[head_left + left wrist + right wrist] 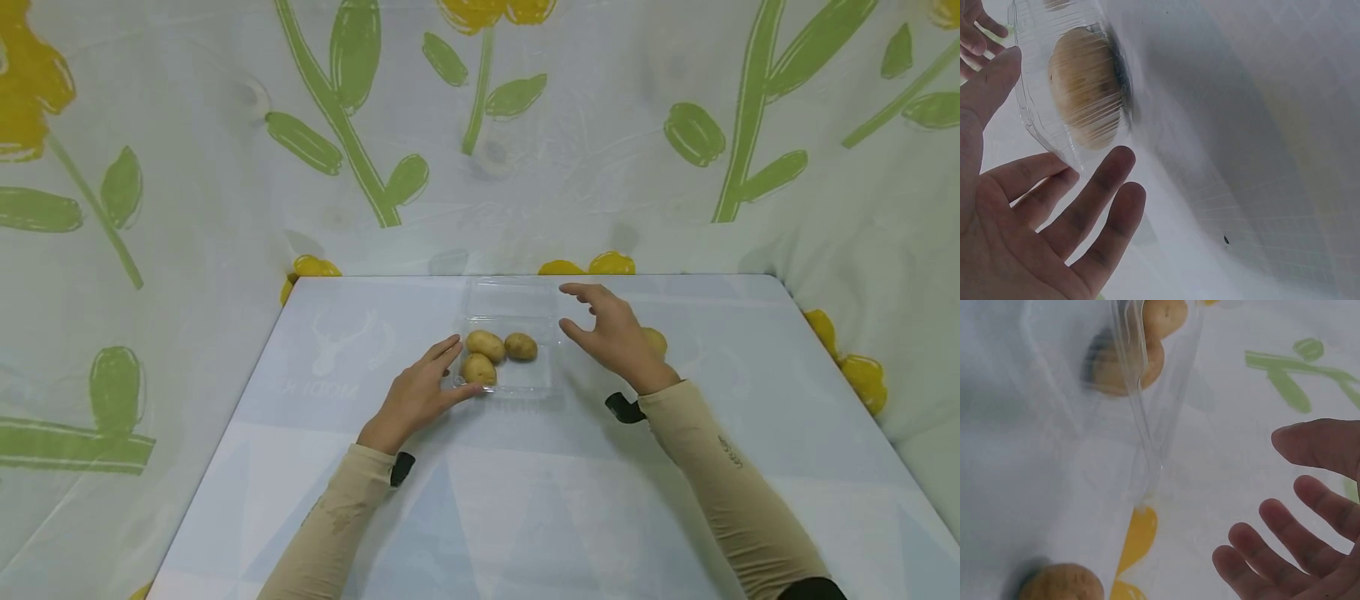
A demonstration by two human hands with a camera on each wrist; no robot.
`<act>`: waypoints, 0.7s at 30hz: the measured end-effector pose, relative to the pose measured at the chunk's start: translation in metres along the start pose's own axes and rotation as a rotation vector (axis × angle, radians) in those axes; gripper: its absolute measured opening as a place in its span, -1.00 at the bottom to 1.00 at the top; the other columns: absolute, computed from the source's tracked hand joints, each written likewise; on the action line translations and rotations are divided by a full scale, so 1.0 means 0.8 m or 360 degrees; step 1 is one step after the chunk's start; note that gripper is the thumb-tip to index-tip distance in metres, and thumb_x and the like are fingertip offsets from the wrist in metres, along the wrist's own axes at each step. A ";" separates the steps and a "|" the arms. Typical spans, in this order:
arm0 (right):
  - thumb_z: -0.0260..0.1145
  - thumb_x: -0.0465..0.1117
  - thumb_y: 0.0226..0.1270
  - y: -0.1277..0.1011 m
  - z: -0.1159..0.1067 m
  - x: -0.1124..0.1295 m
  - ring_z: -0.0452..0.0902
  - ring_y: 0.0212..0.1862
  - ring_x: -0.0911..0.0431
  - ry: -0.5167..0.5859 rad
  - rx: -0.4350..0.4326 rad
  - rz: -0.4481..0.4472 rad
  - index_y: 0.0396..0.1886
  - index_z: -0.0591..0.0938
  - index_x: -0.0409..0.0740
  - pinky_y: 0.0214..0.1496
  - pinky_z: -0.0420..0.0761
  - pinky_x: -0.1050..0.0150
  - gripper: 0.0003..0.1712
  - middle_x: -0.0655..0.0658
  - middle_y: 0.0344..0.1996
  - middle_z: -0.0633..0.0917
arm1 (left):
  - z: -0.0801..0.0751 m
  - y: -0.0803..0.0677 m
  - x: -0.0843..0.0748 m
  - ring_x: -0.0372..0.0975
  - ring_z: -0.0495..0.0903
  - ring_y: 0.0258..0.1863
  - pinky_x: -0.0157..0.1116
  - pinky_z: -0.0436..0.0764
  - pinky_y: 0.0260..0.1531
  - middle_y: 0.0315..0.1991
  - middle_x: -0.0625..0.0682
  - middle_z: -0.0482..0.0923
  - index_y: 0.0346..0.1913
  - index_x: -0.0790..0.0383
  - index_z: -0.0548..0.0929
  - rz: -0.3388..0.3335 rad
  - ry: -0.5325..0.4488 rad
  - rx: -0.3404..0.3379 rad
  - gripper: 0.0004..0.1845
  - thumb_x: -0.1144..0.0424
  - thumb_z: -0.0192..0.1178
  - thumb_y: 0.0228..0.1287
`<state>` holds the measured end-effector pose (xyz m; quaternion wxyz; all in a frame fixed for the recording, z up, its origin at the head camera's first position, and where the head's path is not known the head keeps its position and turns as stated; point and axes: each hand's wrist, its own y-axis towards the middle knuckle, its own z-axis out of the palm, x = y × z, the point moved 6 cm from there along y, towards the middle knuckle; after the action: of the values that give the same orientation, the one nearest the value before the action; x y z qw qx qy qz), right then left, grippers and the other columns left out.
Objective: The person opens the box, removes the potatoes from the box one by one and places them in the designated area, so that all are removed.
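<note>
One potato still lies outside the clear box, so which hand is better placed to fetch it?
The right hand: the loose potato lies just beside it, while the left hand rests at the clear box.

- The head view looks forward and down from above onto the table [300, 467] and the flowered cloth behind it, taking in both forearms.
- The left wrist view sits close, looking past the palm.
- The right wrist view is equally close.
- All three share the clear tray [517, 383] [1032, 119] [1147, 425] of potatoes [486, 345] [1085, 94] [1125, 365].
</note>
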<state>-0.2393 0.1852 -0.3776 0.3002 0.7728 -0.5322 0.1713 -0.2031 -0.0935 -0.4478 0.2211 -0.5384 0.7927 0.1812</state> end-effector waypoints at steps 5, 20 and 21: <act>0.43 -0.22 0.36 0.004 0.015 0.009 0.49 0.24 -0.13 0.0059 0.0037 -0.0033 0.40 0.48 -0.12 0.20 0.56 -0.05 -0.36 -0.18 0.29 0.55 | 0.001 0.001 0.000 -0.11 0.65 0.12 0.03 0.62 0.01 0.57 -0.07 0.18 0.54 0.20 0.31 0.0000 0.0000 -0.0006 -0.07 -0.23 0.35 0.26; 0.44 -0.30 0.33 0.012 0.066 0.016 0.53 0.22 -0.18 0.0130 0.0200 -0.0098 0.39 0.48 -0.18 0.17 0.59 0.00 -0.35 -0.21 0.28 0.57 | 0.000 0.001 0.000 -0.12 0.65 0.12 0.03 0.59 0.07 0.57 -0.08 0.17 0.55 0.18 0.30 -0.0013 -0.0001 0.0009 -0.04 -0.29 0.32 0.24; 0.44 -0.31 0.33 0.012 0.069 0.015 0.53 0.22 -0.18 0.0133 0.0210 -0.0096 0.39 0.48 -0.19 0.18 0.58 -0.01 -0.36 -0.20 0.28 0.57 | 0.000 0.001 0.000 -0.12 0.65 0.12 0.04 0.59 0.07 0.57 -0.08 0.17 0.55 0.18 0.30 -0.0013 -0.0003 0.0009 -0.04 -0.29 0.32 0.24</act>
<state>-0.2464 0.1386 -0.4095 0.2755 0.7989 -0.4831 0.2291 -0.2037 -0.0930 -0.4478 0.2241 -0.5410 0.7907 0.1785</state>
